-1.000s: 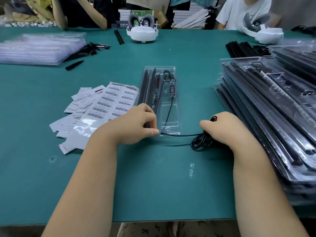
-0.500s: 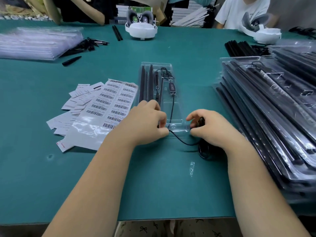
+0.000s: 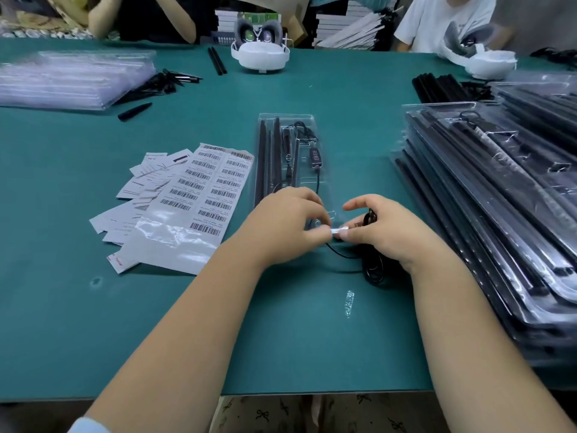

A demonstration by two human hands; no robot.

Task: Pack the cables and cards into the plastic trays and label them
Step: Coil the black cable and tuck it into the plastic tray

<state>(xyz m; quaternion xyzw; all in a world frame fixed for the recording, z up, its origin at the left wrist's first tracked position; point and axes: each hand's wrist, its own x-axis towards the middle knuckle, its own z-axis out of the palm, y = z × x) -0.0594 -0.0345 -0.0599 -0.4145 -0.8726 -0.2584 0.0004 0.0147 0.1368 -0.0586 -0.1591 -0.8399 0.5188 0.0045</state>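
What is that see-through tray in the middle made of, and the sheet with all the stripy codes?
The tray looks like thin clear plastic: you see the black rods through it, and its edges shine. The sheet looks like white paper stickers on a glossy backing, since the bare lower part glares. That is probably a peel-off label sheet.

Two hands (image 3: 288, 226) — one open tray (image 3: 288, 157), two white headsets (image 3: 260, 53), one barcode sheet (image 3: 203, 195).
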